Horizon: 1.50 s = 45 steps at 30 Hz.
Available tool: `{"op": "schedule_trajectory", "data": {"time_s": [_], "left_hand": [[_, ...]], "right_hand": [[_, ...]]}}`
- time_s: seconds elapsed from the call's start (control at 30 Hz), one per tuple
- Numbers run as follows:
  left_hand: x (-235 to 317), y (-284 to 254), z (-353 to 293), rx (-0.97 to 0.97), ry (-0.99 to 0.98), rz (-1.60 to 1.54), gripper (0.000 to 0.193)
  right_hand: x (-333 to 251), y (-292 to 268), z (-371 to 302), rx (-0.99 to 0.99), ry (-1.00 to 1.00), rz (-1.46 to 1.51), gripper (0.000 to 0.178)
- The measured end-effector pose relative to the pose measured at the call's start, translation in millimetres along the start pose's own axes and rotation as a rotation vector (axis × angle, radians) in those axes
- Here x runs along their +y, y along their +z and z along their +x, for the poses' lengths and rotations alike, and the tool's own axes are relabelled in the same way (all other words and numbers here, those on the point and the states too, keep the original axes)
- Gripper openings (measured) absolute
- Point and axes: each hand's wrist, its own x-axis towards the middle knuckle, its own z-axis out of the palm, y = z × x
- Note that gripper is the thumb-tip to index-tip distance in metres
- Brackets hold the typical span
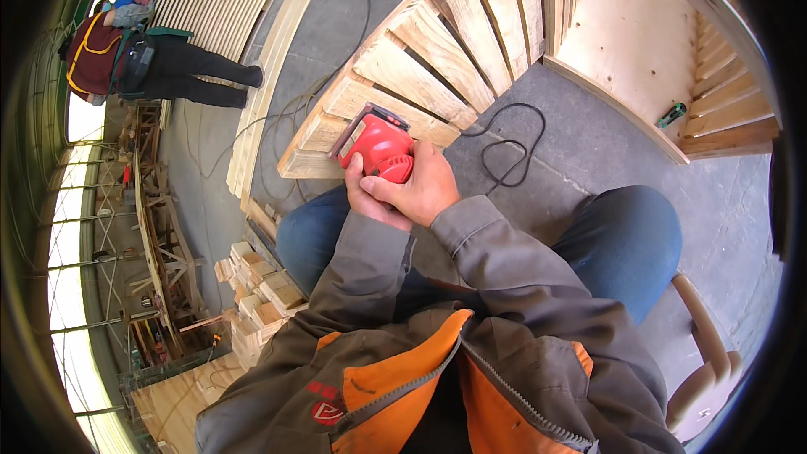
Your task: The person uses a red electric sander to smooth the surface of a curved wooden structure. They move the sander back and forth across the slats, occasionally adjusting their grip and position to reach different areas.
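I am gripping the red sander (376, 147) with both hands: my right hand (423, 189) is closing its grip over the sander's rear, my left hand (363, 195) is wrapping underneath. It is resting on the slatted wooden frame (420, 76), its black cord (508, 147) trailing across the floor.

Glossy red plastic sander (376, 145); rough pale wood slats (420, 67).

Daylight floods in from the tall windows (71, 227) at the far left, which are blown out to white. The concrete floor (588, 143) is evenly and softly lit, with only faint shadows. The centre is sharp and colours are vivid. Fisheye distortion bends the wooden slats (437, 59) toward the rim, and a black vignette rings the picture.
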Motion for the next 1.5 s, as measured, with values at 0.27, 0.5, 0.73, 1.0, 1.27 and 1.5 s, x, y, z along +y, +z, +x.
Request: {"op": "schedule_trajectory", "data": {"time_s": [0.27,0.5,0.73,1.0,1.27,1.5], "left_hand": [[32,30,-7,-0.098,0.074,0.017,0.077],[12,2,8,-0.028,0.010,0.014,0.078],[26,22,-4,-0.054,0.051,0.035,0.079],[21,13,6,-0.060,0.034,0.028,0.080],[11,2,10,-0.005,-0.010,0.018,0.081],[31,22,-2,-0.066,0.069,0.041,0.082]], "right_hand": [[-31,0,5,0.024,-0.155,-0.085,0.093],[-11,-1,2,0.048,-0.068,-0.038,0.090],[-32,-4,1,0.037,-0.122,-0.095,0.093],[-25,-5,6,0.031,-0.108,-0.066,0.091],[-27,-9,3,0.035,-0.037,-0.098,0.090],[-41,-6,3,0.055,-0.177,-0.171,0.091]]}}
